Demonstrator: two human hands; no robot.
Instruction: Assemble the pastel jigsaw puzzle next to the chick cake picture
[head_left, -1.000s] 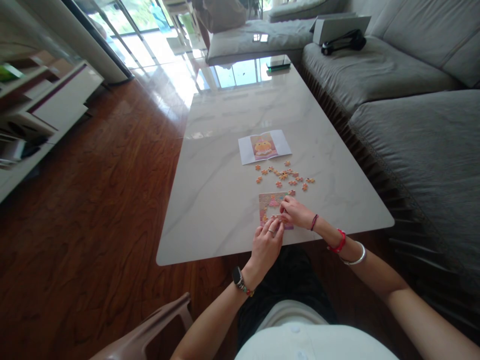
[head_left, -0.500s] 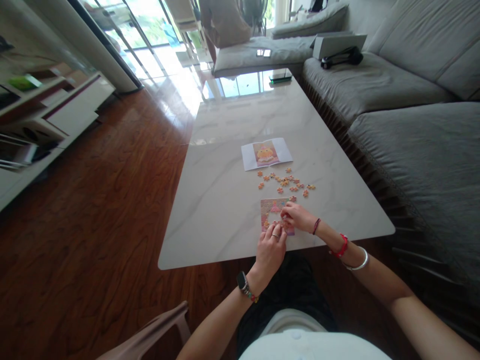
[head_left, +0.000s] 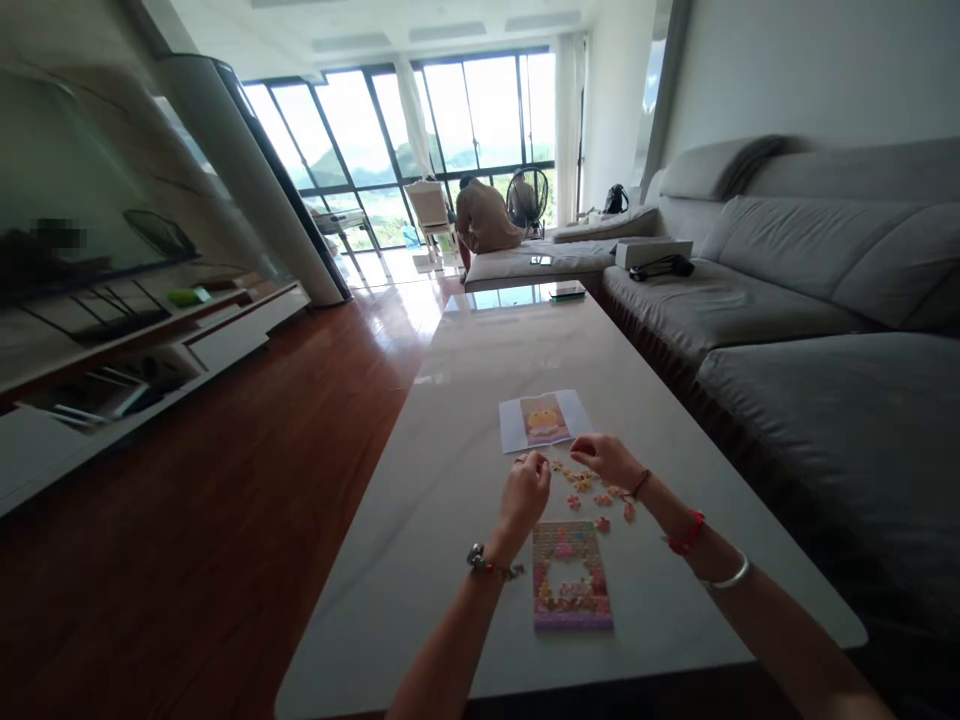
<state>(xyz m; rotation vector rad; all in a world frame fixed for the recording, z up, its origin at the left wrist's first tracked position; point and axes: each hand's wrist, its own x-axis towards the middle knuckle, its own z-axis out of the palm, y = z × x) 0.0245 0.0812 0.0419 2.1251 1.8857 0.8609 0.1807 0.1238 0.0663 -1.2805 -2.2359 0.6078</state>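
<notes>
A partly built pink jigsaw puzzle point(head_left: 571, 577) lies near the front of the marble table point(head_left: 465, 420), its middle still a hole. Several loose orange pieces point(head_left: 592, 490) are scattered beyond it. A reference picture point(head_left: 544, 420) of a yellow figure lies further back. My left hand point(head_left: 527, 490) hovers over the left end of the loose pieces, fingers curled in a pinch. My right hand point(head_left: 611, 460) is over the pieces' right side, fingers bent together. What either hand holds is too small to name.
A grey sofa point(head_left: 795, 320) runs along the table's right side with a white box point(head_left: 652, 252) on it. A phone point(head_left: 568, 292) lies at the table's far end. Another person point(head_left: 484, 215) sits far back by the windows. A TV shelf point(head_left: 135, 350) stands left.
Both hands left the puzzle frame and moved forward to the loose pieces. The camera tilted up, so the room and windows now show.
</notes>
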